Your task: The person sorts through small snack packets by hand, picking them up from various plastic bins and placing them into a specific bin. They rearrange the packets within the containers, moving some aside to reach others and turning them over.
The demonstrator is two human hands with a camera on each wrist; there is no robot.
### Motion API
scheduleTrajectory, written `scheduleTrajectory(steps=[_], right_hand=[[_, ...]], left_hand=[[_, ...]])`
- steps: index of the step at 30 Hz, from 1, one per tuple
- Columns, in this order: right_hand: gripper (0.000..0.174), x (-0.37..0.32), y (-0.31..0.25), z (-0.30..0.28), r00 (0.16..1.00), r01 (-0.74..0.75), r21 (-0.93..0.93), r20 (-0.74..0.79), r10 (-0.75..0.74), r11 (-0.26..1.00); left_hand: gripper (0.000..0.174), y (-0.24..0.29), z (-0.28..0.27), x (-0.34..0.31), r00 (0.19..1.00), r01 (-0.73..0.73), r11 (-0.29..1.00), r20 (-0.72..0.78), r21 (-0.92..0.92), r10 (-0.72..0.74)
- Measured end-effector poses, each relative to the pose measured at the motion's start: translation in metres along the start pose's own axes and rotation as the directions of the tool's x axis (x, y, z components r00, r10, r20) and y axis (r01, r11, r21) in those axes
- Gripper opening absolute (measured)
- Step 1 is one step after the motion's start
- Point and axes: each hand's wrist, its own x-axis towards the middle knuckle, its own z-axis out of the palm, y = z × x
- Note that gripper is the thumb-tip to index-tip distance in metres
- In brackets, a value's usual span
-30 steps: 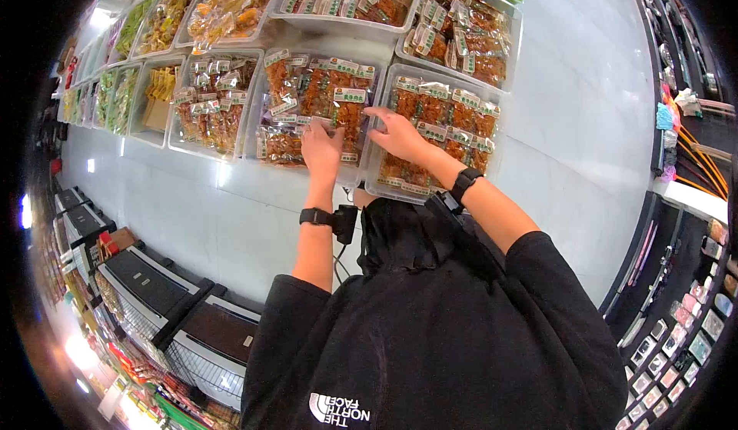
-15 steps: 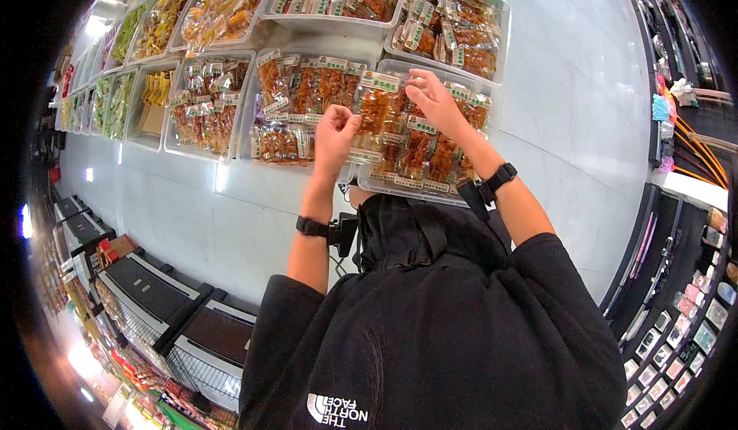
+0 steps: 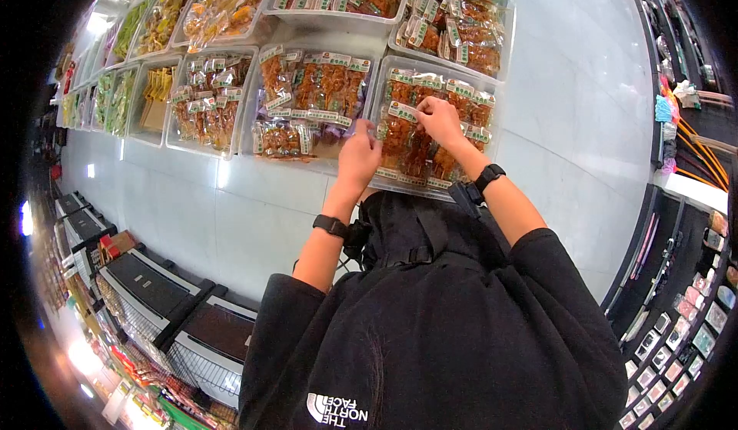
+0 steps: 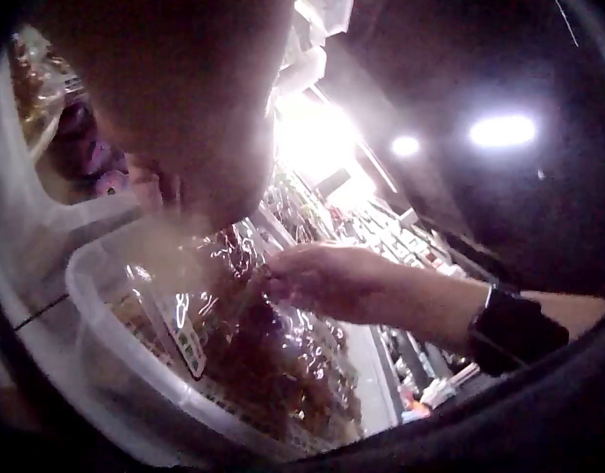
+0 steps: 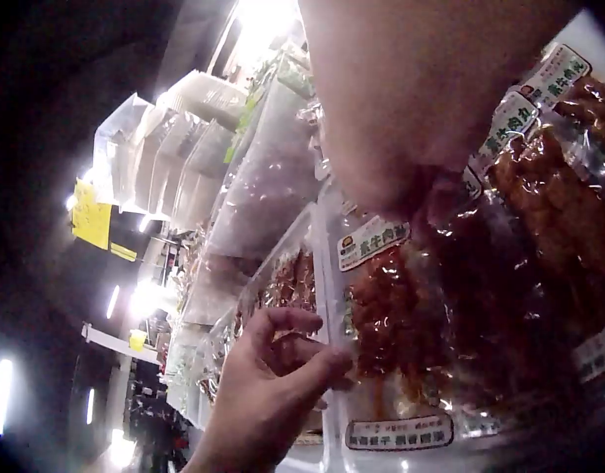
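Observation:
A clear packet of reddish-brown food (image 3: 395, 136) with a white label lies on similar packets in the right-hand clear plastic bin (image 3: 382, 84). My right hand (image 3: 442, 121) bends over it, fingertips pinching its upper edge by the label. In the right wrist view, that packet (image 5: 381, 296) lies flat beside other packets, the right fingertips partly in shadow. Between the two bins, my left hand (image 3: 359, 161) holds nothing; its fingers are loosely bent near the bin's left wall. The left-hand bin (image 3: 374, 68) contains similar packets (image 3: 327, 84).
More bins of packaged food, including a bin of reddish packets (image 3: 453, 26) behind, extend back and left. Black-topped wire-sided units (image 3: 146, 280) stand at lower left. A rack of small goods (image 3: 676, 330) lines the right side, beyond the pale tiled floor (image 3: 569, 99).
A packet has gone from the left-hand bin across to the right-hand bin and now lies there. The left hand first drew back from it, then moved right; the right hand has lowered onto the packets.

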Motion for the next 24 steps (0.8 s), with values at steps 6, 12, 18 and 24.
scheduleTrajectory(steps=[6, 12, 18, 24], right_hand=[[0.017, 0.003, -0.009, 0.003, 0.999, 0.027, -0.049, 0.034, -0.025, 0.998], [0.014, 0.002, -0.016, 0.009, 1.000, 0.024, -0.031, 0.006, -0.024, 0.999], [0.012, -0.002, -0.018, 0.016, 0.974, 0.164, -0.167, -0.129, -0.186, 0.972], [0.014, -0.001, -0.018, 0.013, 0.988, 0.125, -0.125, -0.072, -0.135, 0.984]], left_hand=[[0.023, -0.004, 0.006, -0.004, 0.980, -0.158, 0.978, -0.101, 0.136, 0.172], [0.024, -0.006, 0.001, -0.006, 0.977, -0.192, 0.972, -0.073, 0.134, 0.203], [0.027, -0.006, 0.001, -0.007, 0.974, -0.219, 0.948, -0.014, 0.232, 0.228], [0.032, -0.006, -0.003, -0.008, 0.969, -0.246, 0.937, 0.032, 0.246, 0.246]])
